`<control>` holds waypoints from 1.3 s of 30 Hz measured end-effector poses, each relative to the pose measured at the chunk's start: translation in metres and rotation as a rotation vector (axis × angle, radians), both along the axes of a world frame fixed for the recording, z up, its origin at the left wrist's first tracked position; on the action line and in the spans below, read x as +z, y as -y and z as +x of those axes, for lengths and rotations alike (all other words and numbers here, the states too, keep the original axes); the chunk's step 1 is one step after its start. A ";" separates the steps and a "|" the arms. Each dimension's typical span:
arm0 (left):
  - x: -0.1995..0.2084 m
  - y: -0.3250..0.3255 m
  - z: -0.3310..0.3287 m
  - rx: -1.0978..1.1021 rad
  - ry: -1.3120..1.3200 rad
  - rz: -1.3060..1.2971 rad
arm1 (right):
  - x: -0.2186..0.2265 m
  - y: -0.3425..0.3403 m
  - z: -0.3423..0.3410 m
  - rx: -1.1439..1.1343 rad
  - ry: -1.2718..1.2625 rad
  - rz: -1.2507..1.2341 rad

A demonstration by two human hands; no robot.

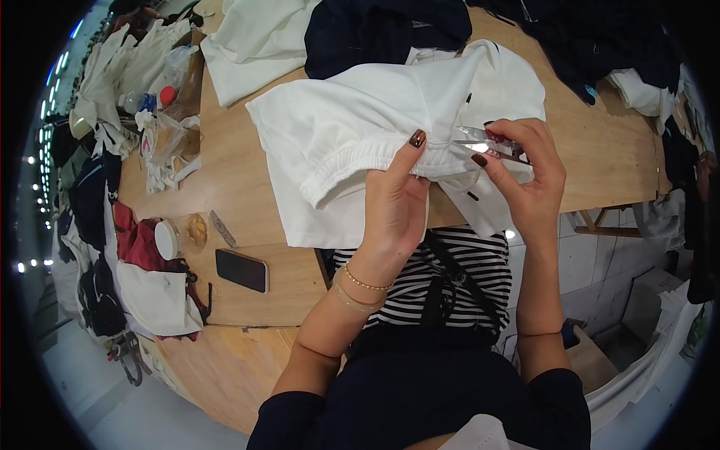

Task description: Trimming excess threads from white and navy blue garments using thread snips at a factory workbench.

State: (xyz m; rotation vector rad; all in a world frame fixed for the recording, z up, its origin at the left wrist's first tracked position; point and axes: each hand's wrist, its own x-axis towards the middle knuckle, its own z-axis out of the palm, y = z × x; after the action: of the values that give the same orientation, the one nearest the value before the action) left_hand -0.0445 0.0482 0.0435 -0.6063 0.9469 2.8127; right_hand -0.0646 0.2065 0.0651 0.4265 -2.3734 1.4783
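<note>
White shorts or trousers (352,101) with a gathered elastic waistband (352,161) lie across the table in front of me. My left hand (396,199) grips the waistband, thumb on top and fingers tucked beneath the cloth. Between the thumb and fingers of my right hand (531,169) is a pair of metal thread snips (472,139). Their blades point left and sit at the waistband, close to my left thumb. Whether they touch a thread is too small to tell. Small black tips show on the cloth near the snips.
A black phone (241,271), a clear jar with a white lid (168,238) and a small grey blade-like tool (223,229) lie on the left. Navy garments (382,34) and another white garment (255,45) are piled at the back. Plastic bags and a red-capped bottle stand far left.
</note>
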 end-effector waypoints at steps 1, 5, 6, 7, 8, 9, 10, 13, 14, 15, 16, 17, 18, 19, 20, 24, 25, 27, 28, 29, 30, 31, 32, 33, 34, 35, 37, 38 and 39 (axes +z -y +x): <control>0.002 0.000 0.000 -0.001 0.000 0.001 | 0.000 -0.001 -0.003 -0.001 0.000 0.001; 0.007 0.001 0.000 0.008 -0.001 0.001 | 0.001 -0.001 -0.012 0.037 -0.121 0.139; 0.007 0.002 0.001 0.000 0.000 -0.002 | 0.002 0.001 -0.013 0.044 -0.172 0.210; 0.007 0.002 0.002 0.002 0.000 -0.002 | 0.001 0.003 -0.013 0.045 -0.172 0.209; 0.006 0.003 0.002 0.000 -0.007 -0.002 | 0.001 0.005 -0.014 0.042 -0.193 0.222; 0.006 0.003 0.003 -0.002 -0.015 -0.001 | 0.001 0.007 -0.014 0.038 -0.214 0.236; 0.007 0.003 0.003 0.001 -0.015 -0.001 | 0.001 0.008 -0.014 0.040 -0.214 0.237; 0.009 0.001 0.003 -0.004 -0.012 -0.014 | 0.001 0.010 -0.015 0.036 -0.252 0.256; 0.009 0.001 0.003 -0.006 -0.016 -0.014 | 0.000 0.011 -0.016 0.028 -0.285 0.290; 0.010 0.001 0.003 -0.008 -0.019 -0.015 | -0.002 0.011 -0.016 0.021 -0.318 0.322; 0.010 0.001 0.002 -0.008 -0.019 -0.016 | -0.002 0.010 -0.017 0.021 -0.318 0.321; 0.010 0.000 0.002 -0.003 -0.012 -0.014 | -0.002 0.009 -0.018 0.013 -0.314 0.310; 0.011 0.001 0.002 0.003 -0.004 -0.013 | -0.002 0.009 -0.018 0.006 -0.311 0.297; 0.011 0.001 0.002 0.003 -0.005 -0.014 | -0.002 0.009 -0.018 0.006 -0.312 0.297; 0.011 0.001 0.002 0.005 -0.001 -0.020 | -0.002 0.010 -0.018 0.016 -0.313 0.280; 0.010 0.002 0.003 -0.016 -0.010 -0.021 | -0.003 0.013 -0.016 0.017 -0.309 0.275; 0.011 0.001 0.003 -0.016 -0.010 -0.022 | -0.003 0.012 -0.016 0.017 -0.309 0.274; 0.011 0.000 0.003 -0.003 -0.008 -0.025 | -0.003 0.010 -0.017 0.010 -0.293 0.279; 0.012 0.000 0.003 -0.003 -0.009 -0.025 | -0.003 0.010 -0.017 0.010 -0.293 0.279; 0.012 0.000 0.002 -0.008 -0.003 -0.025 | -0.004 0.010 -0.017 0.016 -0.287 0.266; 0.012 0.000 0.002 -0.014 0.002 -0.024 | -0.004 0.010 -0.017 0.021 -0.281 0.253; 0.011 0.000 0.002 -0.015 0.001 -0.025 | -0.004 0.010 -0.017 0.020 -0.282 0.253; 0.009 0.000 0.002 -0.017 -0.012 -0.020 | -0.004 0.011 -0.017 0.023 -0.286 0.272; 0.008 0.000 0.002 -0.019 -0.024 -0.015 | -0.004 0.012 -0.017 0.026 -0.290 0.290; 0.009 0.000 0.002 -0.021 -0.026 -0.015 | -0.004 0.012 -0.017 0.025 -0.292 0.290; 0.010 0.000 0.002 -0.016 -0.016 -0.020 | -0.003 0.013 -0.018 0.015 -0.288 0.262; 0.012 0.000 0.002 -0.009 -0.011 -0.026 | -0.002 0.012 -0.018 0.007 -0.289 0.232; 0.012 0.001 0.003 -0.012 -0.025 -0.023 | -0.004 0.010 -0.017 0.035 -0.297 0.249; 0.011 0.001 0.003 -0.013 -0.042 -0.023 | -0.005 0.008 -0.018 0.063 -0.308 0.263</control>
State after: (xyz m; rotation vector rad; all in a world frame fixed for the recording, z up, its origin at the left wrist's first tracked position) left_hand -0.0415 0.0472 0.0548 -0.5438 0.9880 2.8170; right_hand -0.0821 0.1981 0.0597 0.7404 -2.3230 1.0364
